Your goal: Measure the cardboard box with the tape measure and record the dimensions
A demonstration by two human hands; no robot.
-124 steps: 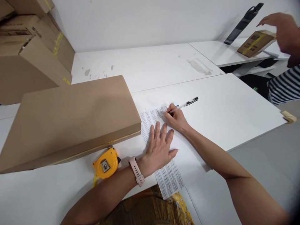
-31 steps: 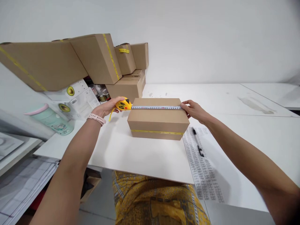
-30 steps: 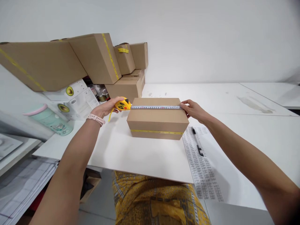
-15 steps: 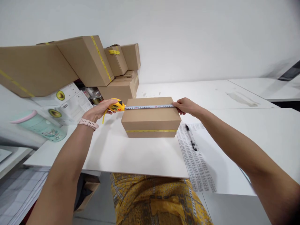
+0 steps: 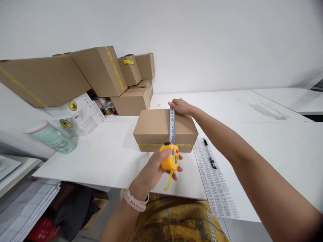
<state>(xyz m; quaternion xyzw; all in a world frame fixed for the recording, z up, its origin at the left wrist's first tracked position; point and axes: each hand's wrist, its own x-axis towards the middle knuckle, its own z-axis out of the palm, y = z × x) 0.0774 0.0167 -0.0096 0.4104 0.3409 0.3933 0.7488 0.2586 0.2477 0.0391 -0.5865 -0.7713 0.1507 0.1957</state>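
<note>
Left hand (image 5: 153,167) is gripping the yellow tape measure (image 5: 169,158), right hand (image 5: 182,106) is holding its blade (image 5: 172,126) at the far edge of the closed cardboard box (image 5: 153,123), which is resting, contents hidden, on the counter (image 5: 114,153).

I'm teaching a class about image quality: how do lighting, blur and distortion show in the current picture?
Head view: even light, soft shadows on the white table; head view: the left hand and tape measure look slightly soft, though digits on the blade are readable; head view: the green tumbler appears stretched near the left edge.
</note>
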